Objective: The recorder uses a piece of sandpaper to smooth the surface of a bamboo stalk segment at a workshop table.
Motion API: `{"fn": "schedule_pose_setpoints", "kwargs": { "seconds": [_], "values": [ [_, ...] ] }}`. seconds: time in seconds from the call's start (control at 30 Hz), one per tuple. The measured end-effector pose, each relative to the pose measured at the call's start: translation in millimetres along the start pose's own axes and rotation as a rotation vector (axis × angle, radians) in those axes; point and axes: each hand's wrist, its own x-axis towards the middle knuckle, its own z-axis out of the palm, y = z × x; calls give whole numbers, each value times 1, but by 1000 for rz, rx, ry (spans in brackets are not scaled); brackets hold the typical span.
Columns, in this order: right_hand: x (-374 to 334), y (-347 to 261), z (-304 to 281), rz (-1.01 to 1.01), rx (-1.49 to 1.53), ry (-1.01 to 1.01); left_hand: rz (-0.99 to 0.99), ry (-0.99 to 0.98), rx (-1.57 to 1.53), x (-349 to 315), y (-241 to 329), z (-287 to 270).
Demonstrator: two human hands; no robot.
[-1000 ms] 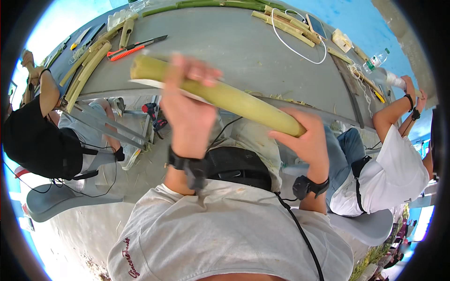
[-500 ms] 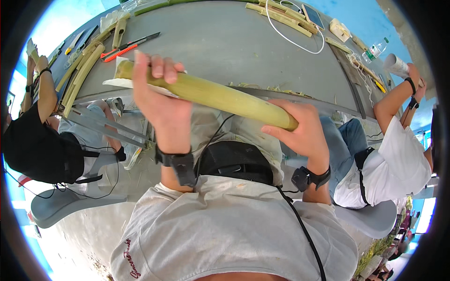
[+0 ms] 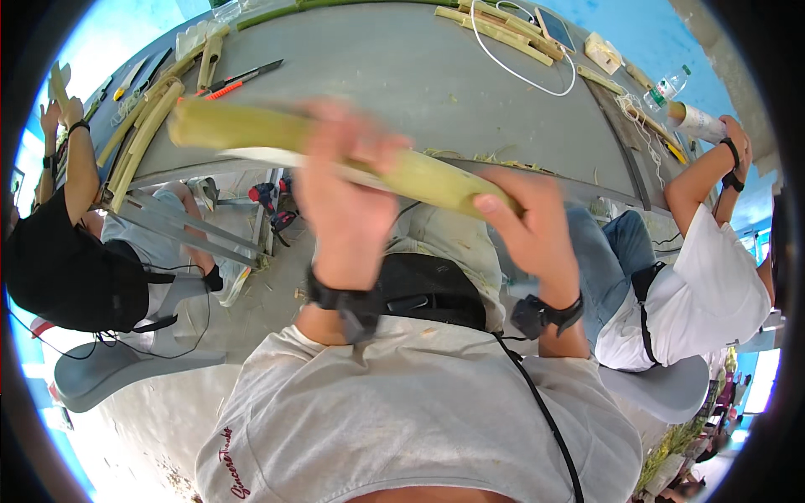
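The right hand [image 3: 537,218] was closed around one end of a bamboo tube [image 3: 428,178], the left hand [image 3: 348,180] curled blurrily over its middle with a white sheet [image 3: 268,156] beneath, and past the tube, held aslant before the near edge of the grey table [image 3: 360,54], lay bamboo strips [image 3: 149,130] and a red-and-black cutter [image 3: 251,77], with a phone [image 3: 555,29] and a bottle [image 3: 668,86] farther right. Half a second earlier the left hand had been nearer the tube's far end. The tube hid part of the cutter's handle, and the left fingers were smeared by motion.
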Motion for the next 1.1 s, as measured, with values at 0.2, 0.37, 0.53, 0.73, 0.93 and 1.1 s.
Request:
{"fn": "schedule_pose_setpoints", "kwargs": {
  "seconds": [0.2, 0.37, 0.53, 0.73, 0.93, 1.1],
  "values": [
    [-5, 10, -4, -1, 52, 75, 117, -23, 27, 17, 25, -9],
    [-3, 7, -7, 70, -37, 12, 120, 28, 13, 8, 12, -3],
    [7, 2, 8, -48, -30, 81, -48, -94, 165, -5, -15, 11],
    [-4, 14, -14, 113, -38, 44, 261, -92, -9, 23, 39, -18],
    [0, 7, -3, -62, -41, 50, -58, -329, 15, -6, -25, 2],
    [-12, 13, -22, 39, 69, 143, 47, -509, 31, 4, -27, -6]
  ]
}}
